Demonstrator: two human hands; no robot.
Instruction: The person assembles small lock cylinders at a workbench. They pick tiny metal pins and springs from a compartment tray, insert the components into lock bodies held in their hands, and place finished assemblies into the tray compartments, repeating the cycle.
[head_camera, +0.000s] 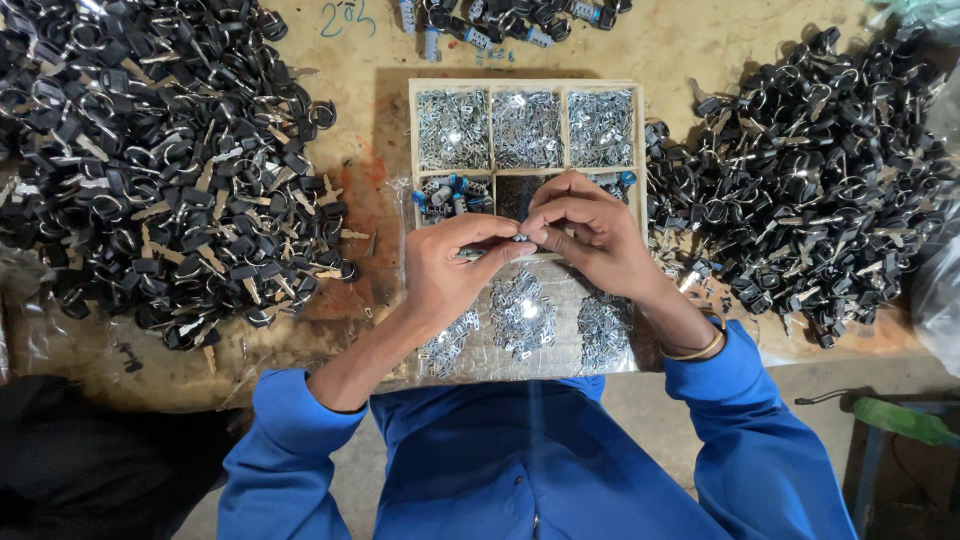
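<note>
Left hand (455, 262) and right hand (588, 232) meeting fingertip to fingertip above the front edge of a shallow wooden compartment tray (527, 85), both pinched narrow on one small silvery metal piece (519, 238), mostly hidden by the fingers. Three rear compartments filled with tiny bright metal plates (526, 128). Loose heaps of similar silver bits (522, 312) on clear plastic sheet just below the hands. Large pile of black-headed keys with rings (150, 160) at far left, another such pile (820, 170) at right, on a worn tan tabletop (690, 45).
</note>
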